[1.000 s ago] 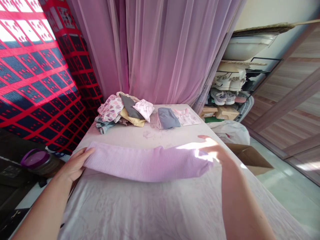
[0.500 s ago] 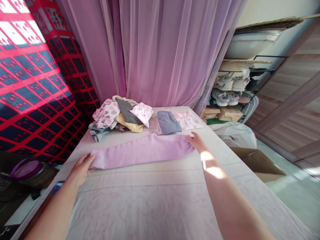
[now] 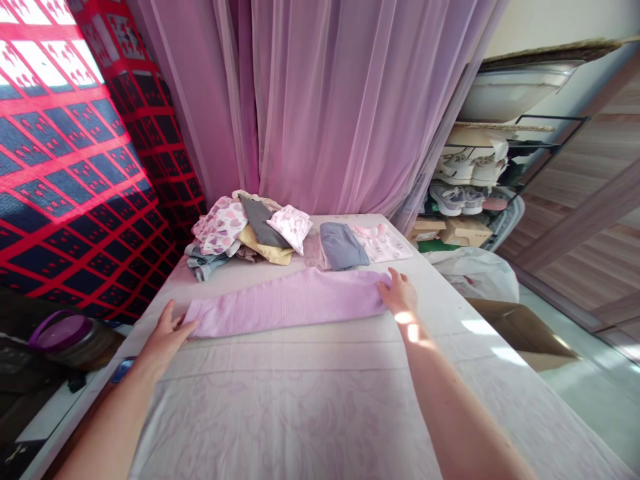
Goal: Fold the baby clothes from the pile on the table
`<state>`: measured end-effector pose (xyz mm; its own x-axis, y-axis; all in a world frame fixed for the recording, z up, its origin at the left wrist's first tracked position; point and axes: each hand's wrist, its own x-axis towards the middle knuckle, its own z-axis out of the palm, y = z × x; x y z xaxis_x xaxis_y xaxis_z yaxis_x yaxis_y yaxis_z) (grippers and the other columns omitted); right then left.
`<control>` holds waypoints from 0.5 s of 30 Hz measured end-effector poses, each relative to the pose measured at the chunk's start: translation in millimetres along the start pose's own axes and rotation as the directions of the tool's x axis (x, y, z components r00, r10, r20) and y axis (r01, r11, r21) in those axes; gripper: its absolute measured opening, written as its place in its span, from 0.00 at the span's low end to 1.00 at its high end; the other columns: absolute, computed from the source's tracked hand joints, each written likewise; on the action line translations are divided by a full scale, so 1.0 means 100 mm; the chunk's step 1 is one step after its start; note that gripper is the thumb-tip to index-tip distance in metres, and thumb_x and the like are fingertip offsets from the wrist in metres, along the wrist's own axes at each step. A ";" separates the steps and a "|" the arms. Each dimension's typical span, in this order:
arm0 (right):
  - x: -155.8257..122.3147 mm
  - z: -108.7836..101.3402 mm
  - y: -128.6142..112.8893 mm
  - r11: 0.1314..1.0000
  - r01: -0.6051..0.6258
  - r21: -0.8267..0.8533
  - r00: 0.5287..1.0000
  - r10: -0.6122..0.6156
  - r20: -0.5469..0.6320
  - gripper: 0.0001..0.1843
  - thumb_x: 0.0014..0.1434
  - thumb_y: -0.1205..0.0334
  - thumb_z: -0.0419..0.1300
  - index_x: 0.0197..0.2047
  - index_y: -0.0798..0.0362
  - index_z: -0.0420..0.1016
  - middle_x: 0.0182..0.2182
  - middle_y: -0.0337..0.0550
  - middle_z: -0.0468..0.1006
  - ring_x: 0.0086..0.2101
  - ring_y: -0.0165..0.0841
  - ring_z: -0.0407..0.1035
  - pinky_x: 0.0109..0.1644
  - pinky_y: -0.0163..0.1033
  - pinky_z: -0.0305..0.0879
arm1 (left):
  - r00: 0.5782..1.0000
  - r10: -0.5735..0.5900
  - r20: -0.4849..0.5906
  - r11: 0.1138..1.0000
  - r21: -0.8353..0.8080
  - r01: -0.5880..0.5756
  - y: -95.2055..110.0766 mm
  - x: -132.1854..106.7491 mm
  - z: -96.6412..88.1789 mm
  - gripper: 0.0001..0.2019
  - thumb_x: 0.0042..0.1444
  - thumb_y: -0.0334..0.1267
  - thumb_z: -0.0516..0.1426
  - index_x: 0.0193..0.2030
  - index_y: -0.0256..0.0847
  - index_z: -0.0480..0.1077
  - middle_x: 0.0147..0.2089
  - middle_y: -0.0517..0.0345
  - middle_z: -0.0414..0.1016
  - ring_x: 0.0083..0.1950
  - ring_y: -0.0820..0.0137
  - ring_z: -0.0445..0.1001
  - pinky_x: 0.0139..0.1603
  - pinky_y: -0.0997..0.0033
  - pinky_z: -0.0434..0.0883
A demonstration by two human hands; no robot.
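A long lilac ribbed garment [image 3: 285, 303], folded into a narrow band, lies flat across the pale pink bedsheet [image 3: 280, 413]. My left hand [image 3: 164, 335] is at its left end, fingers spread, holding nothing. My right hand [image 3: 399, 293] rests on its right end without gripping it. Behind the band are a heap of mixed clothes [image 3: 235, 232], a folded grey garment [image 3: 343, 245] and a folded pale pink printed top [image 3: 381, 243].
A sheer pink curtain [image 3: 320, 100] hangs behind the bed, and a red and black patterned curtain [image 3: 85, 153] hangs on the left. A purple-lidded container [image 3: 75, 337] stands at left. A shoe rack [image 3: 465, 177], white plastic bag [image 3: 475, 273] and cardboard box [image 3: 523, 330] stand at right.
The lilac garment has gone from a wide piece held by both hands to a narrow band lying farther back on the sheet. My left hand has let go and its fingers have spread.
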<state>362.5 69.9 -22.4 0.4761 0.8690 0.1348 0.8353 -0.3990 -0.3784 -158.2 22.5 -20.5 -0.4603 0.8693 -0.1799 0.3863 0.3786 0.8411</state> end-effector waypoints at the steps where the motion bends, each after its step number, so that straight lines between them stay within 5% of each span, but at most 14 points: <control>1: -0.07 0.02 -0.07 0.998 0.065 -0.020 0.996 -0.066 -0.052 0.28 0.64 0.56 0.52 0.65 0.54 0.64 0.61 0.57 0.68 0.58 0.47 0.64 0.58 0.51 0.60 | 0.997 0.052 -0.048 0.992 0.117 -0.046 0.00 0.01 -0.01 0.46 0.53 0.42 0.61 0.75 0.43 0.41 0.64 0.41 0.68 0.56 0.57 0.75 0.53 0.57 0.75; 4: -0.31 0.12 -0.38 0.943 0.322 -0.087 0.943 -0.328 -0.061 0.25 0.66 0.57 0.49 0.64 0.50 0.67 0.67 0.51 0.61 0.64 0.44 0.54 0.66 0.52 0.50 | 0.926 0.366 -0.095 0.839 0.464 -0.284 0.05 0.01 0.07 0.37 0.55 0.46 0.58 0.71 0.40 0.55 0.69 0.42 0.61 0.65 0.51 0.66 0.64 0.49 0.65; 6: -0.46 0.21 -0.58 0.882 0.458 -0.116 0.889 -0.452 0.071 0.25 0.67 0.55 0.48 0.66 0.46 0.64 0.69 0.46 0.58 0.67 0.42 0.49 0.69 0.55 0.42 | 0.830 0.555 0.047 0.649 0.600 -0.468 0.10 -0.03 0.21 0.28 0.59 0.46 0.53 0.65 0.40 0.64 0.69 0.45 0.61 0.69 0.53 0.60 0.68 0.51 0.60; 8: -0.55 0.27 -0.72 0.871 0.474 -0.130 0.870 -0.441 0.222 0.27 0.68 0.51 0.48 0.68 0.45 0.61 0.71 0.46 0.53 0.68 0.43 0.45 0.69 0.59 0.38 | 0.786 0.577 0.221 0.501 0.664 -0.555 0.14 -0.09 0.41 0.25 0.62 0.45 0.48 0.62 0.40 0.67 0.69 0.47 0.62 0.71 0.54 0.57 0.70 0.51 0.56; 12: -0.57 0.31 -0.73 0.870 0.475 -0.132 0.834 -0.397 0.383 0.32 0.68 0.43 0.44 0.71 0.46 0.55 0.72 0.48 0.48 0.70 0.44 0.41 0.68 0.61 0.37 | 0.870 0.408 0.278 0.419 0.789 -0.449 0.13 -0.21 0.68 0.28 0.65 0.46 0.44 0.68 0.38 0.61 0.72 0.45 0.57 0.73 0.53 0.52 0.70 0.44 0.51; 15: -0.50 0.28 -0.58 0.857 0.496 -0.138 0.824 -0.414 0.387 0.32 0.69 0.43 0.43 0.71 0.45 0.54 0.72 0.46 0.48 0.70 0.41 0.41 0.69 0.59 0.36 | 0.884 0.392 0.254 0.402 0.818 -0.412 0.09 -0.24 0.70 0.28 0.66 0.47 0.42 0.70 0.41 0.57 0.74 0.47 0.54 0.74 0.55 0.51 0.70 0.42 0.49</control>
<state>282.4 57.5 -33.4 -0.0604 0.9944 -0.0866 0.9902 0.0487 -0.1312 -87.8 27.2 -44.4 -0.0530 0.9977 0.0413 0.9986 0.0533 -0.0052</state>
